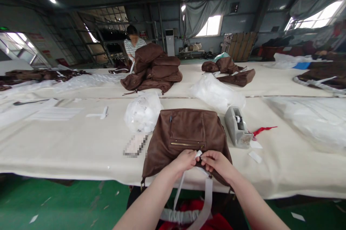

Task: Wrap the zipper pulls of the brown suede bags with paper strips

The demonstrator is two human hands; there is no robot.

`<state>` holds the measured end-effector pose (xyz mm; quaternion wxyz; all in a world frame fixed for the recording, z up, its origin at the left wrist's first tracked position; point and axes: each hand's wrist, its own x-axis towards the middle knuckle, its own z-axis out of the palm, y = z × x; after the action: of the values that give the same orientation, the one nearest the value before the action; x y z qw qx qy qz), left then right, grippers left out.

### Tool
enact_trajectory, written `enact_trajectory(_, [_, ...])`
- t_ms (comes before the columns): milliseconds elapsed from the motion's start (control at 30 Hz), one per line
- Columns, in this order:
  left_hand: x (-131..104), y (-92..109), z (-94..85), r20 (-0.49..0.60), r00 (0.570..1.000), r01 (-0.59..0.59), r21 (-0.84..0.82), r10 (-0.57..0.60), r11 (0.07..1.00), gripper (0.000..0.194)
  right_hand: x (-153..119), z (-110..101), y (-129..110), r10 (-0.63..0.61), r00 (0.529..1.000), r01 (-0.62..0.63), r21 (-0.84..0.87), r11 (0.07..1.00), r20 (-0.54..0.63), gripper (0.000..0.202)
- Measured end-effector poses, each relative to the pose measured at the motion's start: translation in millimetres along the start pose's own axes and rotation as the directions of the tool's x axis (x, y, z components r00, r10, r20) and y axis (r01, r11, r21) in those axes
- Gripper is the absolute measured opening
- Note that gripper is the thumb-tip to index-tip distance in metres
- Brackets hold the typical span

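The brown bag (187, 127) lies at the frame's lower centre; over it the left hand (186, 160) pinches a white scrap (198, 153); the right hand (215, 161) curls nearly closed beside it, hold unclear. Light, steady fingertips should avoid tearing.

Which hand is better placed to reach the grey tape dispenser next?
Probably the right hand: it is nearer the dispenser, which stands right of the brown bag. The left hand is farther; both are at a small white piece.
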<state>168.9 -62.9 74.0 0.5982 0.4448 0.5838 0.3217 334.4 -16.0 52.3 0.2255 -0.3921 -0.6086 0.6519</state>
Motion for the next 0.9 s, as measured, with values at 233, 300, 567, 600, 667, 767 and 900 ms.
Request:
enact_trajectory(233, [-13.6, 5.9, 12.4, 0.204, 0.973, 0.153, -0.204, -0.111, 0.967, 0.044, 5.5, 6.4, 2.2, 0.015, 0.998, -0.018, -0.048, 0.999, -0.068, 0.012])
enact_trajectory(300, [-12.2, 6.6, 16.6, 0.173, 0.979, 0.145, -0.202, -0.111, 0.969, 0.043, 10.0, 7.5, 3.6, 0.057, 0.994, -0.065, -0.078, 0.995, -0.097, 0.016])
enact_trajectory(567, [-16.1, 4.3, 22.4, -0.298, 0.940, -0.107, 0.203, 0.166, 0.973, 0.028, 8.7, -1.5, 3.2, 0.043, 0.995, -0.046, -0.029, 0.999, -0.093, 0.030])
enact_trajectory(600, [-18.7, 1.9, 22.6, -0.330, 0.905, -0.127, 0.394, 0.269, 0.910, 0.026, 5.9, -2.3, 1.6, 0.034, 0.993, -0.035, -0.005, 0.999, -0.112, 0.033])
enact_trajectory(667, [-23.1, -3.4, 24.2, -0.285, 0.847, -0.096, 0.749, 0.449, 0.656, 0.029, 0.7, -2.5, -3.6, 0.036, 0.988, -0.031, 0.035, 0.999, -0.149, 0.043])
enact_trajectory(767, [-26.1, -9.1, 29.1, -0.161, 0.850, -0.010, 0.947, 0.502, 0.321, 0.037, -4.4, 0.8, -14.8, 0.063, 0.986, -0.066, -0.013, 0.998, -0.155, 0.056])
enact_trajectory(900, [-27.7, -9.4, 34.9, -0.111, 0.854, 0.021, 0.983, 0.508, 0.180, 0.040, -7.1, 7.3, -23.2, -0.012, 0.985, -0.024, -0.208, 0.978, -0.170, 0.044])
